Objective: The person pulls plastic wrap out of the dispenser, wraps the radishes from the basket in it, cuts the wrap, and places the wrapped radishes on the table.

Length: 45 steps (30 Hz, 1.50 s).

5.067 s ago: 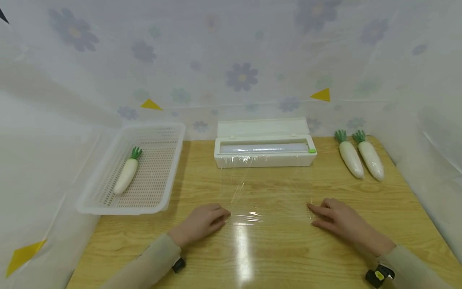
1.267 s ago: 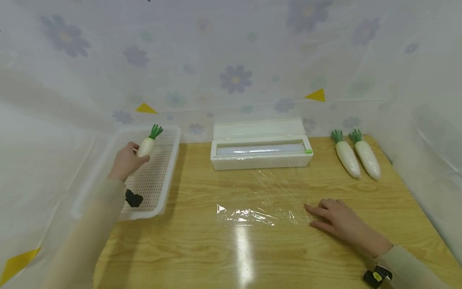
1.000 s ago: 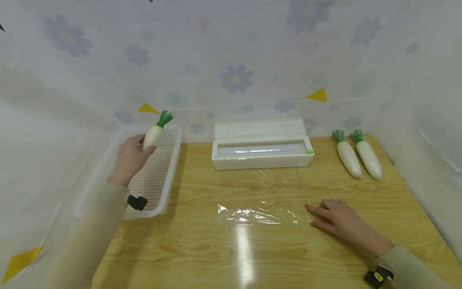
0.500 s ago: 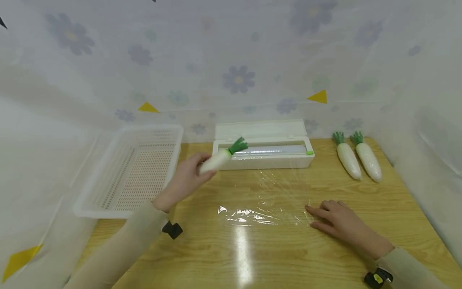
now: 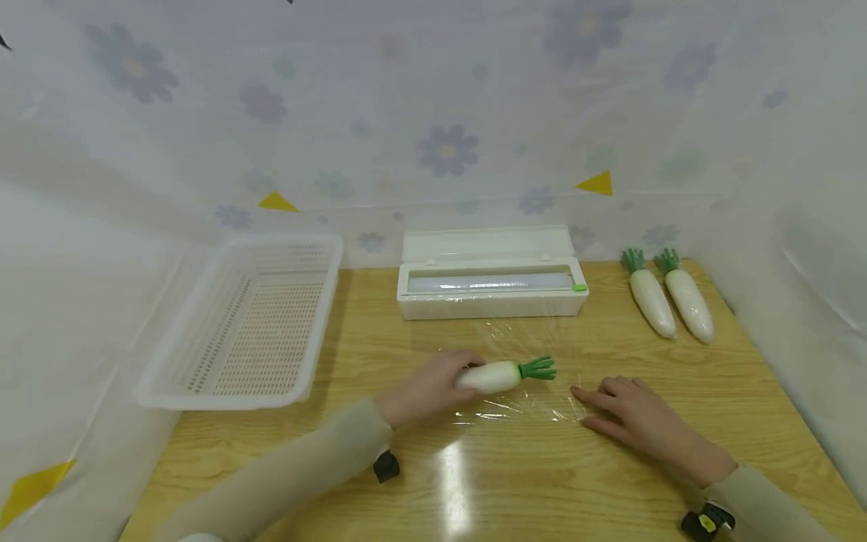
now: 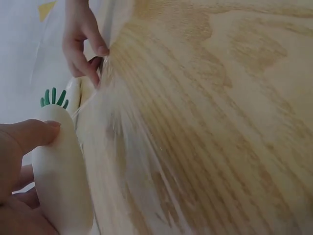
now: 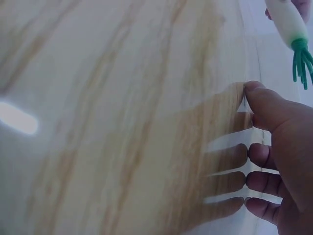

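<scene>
My left hand (image 5: 430, 388) grips a white radish (image 5: 497, 378) by its lower part, its green leafy top pointing right. The radish lies over a sheet of cling film (image 5: 497, 412) drawn towards me from a white dispenser box (image 5: 494, 307). In the left wrist view the thumb lies along the radish (image 6: 62, 171), and the film (image 6: 142, 171) shows creases. My right hand (image 5: 637, 414) rests at the film's right edge, thumb and forefinger apart. Seen from the right wrist, its fingertips (image 7: 257, 155) touch the tabletop.
A white perforated basket (image 5: 318, 331) stands at the left with nothing in it. Two more radishes, one (image 5: 652, 303) beside the other (image 5: 689, 305), lie at the back right. The box's lid (image 5: 488, 242) is raised, showing the film roll (image 5: 491, 283). A flowered sheet (image 5: 366, 150) hangs behind.
My left hand let go of the film's left side, took the radish from the basket and carried it right, over the film. The film's left part has crinkled. My right hand has stayed in place.
</scene>
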Motion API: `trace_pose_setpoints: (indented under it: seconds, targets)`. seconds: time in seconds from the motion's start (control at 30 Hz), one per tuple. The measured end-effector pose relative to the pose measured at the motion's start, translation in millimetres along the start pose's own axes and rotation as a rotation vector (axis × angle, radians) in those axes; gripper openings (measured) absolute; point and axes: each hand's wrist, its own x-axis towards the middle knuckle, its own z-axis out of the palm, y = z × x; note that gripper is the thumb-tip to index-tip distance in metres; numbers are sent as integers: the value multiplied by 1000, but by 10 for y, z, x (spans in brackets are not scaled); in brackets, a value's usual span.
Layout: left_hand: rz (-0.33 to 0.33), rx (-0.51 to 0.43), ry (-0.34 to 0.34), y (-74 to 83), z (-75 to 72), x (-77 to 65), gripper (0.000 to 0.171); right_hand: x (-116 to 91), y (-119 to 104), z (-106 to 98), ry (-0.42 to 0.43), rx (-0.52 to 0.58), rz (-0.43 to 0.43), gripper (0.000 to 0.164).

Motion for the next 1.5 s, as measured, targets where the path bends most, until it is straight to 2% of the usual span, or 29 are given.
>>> trace_pose_setpoints:
  seconds: [0.17,0.3,0.5,0.73,0.9,1.1,1.23,1.37,1.5]
  targets:
    - [43,30,-18,1,167,61,40,5,-10,-1,11,-1,-2,50]
    - [47,47,-29,-10,242,91,40,10,-17,-10,17,2,-4,51]
    - [46,67,-50,-39,270,111,40,11,-15,-15,13,3,-4,50]
    - [85,105,-76,-45,283,134,38,10,-8,-14,11,6,-7,51]
    - [83,86,-89,-53,296,146,38,10,-4,-8,7,3,-8,52]
    - [70,17,-58,-89,297,155,32,8,19,-4,14,-3,-15,52]
    - [51,62,-31,-100,299,142,34,8,31,-3,17,-2,-20,52]
    - [-1,70,20,-120,317,132,41,9,26,-4,16,4,-20,51]
    - [-4,107,79,-160,340,135,43,8,10,-8,12,7,-18,50]
